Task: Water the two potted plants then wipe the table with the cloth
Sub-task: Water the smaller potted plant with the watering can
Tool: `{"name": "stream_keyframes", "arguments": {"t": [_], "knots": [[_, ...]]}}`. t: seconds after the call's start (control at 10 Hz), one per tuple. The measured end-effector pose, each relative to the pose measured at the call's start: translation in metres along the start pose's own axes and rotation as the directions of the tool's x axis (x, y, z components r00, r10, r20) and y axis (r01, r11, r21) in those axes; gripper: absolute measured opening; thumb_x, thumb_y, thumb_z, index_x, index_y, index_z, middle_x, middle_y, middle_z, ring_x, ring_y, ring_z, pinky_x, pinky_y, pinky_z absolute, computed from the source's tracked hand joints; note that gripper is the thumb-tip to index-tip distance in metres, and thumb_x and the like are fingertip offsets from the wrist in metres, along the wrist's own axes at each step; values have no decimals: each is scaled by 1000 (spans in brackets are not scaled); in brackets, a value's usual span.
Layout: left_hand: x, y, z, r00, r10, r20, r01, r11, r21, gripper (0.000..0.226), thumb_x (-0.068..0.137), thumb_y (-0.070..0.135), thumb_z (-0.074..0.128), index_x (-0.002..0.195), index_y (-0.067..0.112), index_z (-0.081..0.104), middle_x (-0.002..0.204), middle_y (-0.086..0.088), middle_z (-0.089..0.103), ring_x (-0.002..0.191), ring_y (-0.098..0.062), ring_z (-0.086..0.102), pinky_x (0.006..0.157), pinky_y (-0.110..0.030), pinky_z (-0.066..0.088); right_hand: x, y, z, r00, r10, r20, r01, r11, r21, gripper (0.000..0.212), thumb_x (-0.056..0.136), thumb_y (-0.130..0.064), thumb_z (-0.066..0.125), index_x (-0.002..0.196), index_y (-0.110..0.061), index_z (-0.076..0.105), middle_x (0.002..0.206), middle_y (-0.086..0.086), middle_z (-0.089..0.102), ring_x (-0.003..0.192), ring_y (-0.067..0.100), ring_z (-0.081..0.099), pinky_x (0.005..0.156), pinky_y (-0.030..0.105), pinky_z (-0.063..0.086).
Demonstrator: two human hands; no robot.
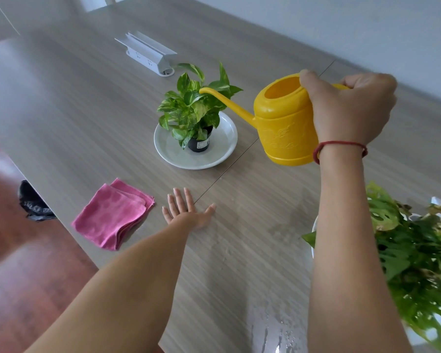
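Nearest the camera, water droplets [273, 337] are seen scattered on the wood-grain table [87, 93], close to its front edge. To the right, a large leafy plant with holed leaves [418, 253] is seen beside the right forearm, its pot hidden by the foliage and only a sliver of a white dish [314, 225] visible beneath it. The left hand [189, 210] is laid flat on the tabletop, palm down with the fingers spread, and nothing is held in it. Just to its left, apart from the fingers, a folded pink cloth [112, 215] is found lying near the table's left edge, beyond which a dark bag [33, 202] is seen on the reddish floor. Further on, a yellow watering can [283, 121] is gripped by its handle in the right hand [349, 108], a red string bracelet [339, 146] being worn on that wrist; the can is held above the table and its long spout is reached over the leaves of a small pothos plant [196, 105]. That plant is set in a black pot [200, 143], which is stood upright in a white saucer [222, 154]. Farthest back, a white power strip [148, 54] is set on the table
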State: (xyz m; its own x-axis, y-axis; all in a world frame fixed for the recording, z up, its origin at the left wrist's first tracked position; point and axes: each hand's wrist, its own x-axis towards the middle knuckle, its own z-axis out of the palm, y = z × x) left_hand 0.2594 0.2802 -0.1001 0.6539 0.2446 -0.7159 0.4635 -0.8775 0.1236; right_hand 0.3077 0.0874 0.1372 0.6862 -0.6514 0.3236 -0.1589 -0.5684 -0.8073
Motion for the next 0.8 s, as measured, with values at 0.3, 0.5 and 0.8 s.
{"name": "stream_keyframes", "arguments": {"t": [0.3,0.5,0.8], "knots": [[0,1,-1,1000,6,6,-6,1000,3,101,83,83,19,146,22,-30,149,-5,-42,140,-25,-36,115,-48,-17,-1,6,0,999,-1,-37,1,1000,-13,56,60,-54,70,45,-17,32,65,2,43,57,22,40,57,26,34],[0,0,0,1000,1,3,-1,1000,-2,101,82,83,20,147,22,-28,150,-4,-41,140,-24,-34,116,-48,-16,-3,-1,7,1000,-6,-11,6,1000,5,55,59,-56,70,47,-15,35,54,-1,36,48,19,37,54,23,33],[2,-1,1,1000,10,1,-10,1000,-2,100,82,83,19,146,23,-30,149,-4,-43,140,-24,-36,115,-48,-17,-2,5,3,1000,-3,10,3,1000,-25,54,58,-55,70,47,-16,35,62,1,41,57,23,41,57,26,33]]}}
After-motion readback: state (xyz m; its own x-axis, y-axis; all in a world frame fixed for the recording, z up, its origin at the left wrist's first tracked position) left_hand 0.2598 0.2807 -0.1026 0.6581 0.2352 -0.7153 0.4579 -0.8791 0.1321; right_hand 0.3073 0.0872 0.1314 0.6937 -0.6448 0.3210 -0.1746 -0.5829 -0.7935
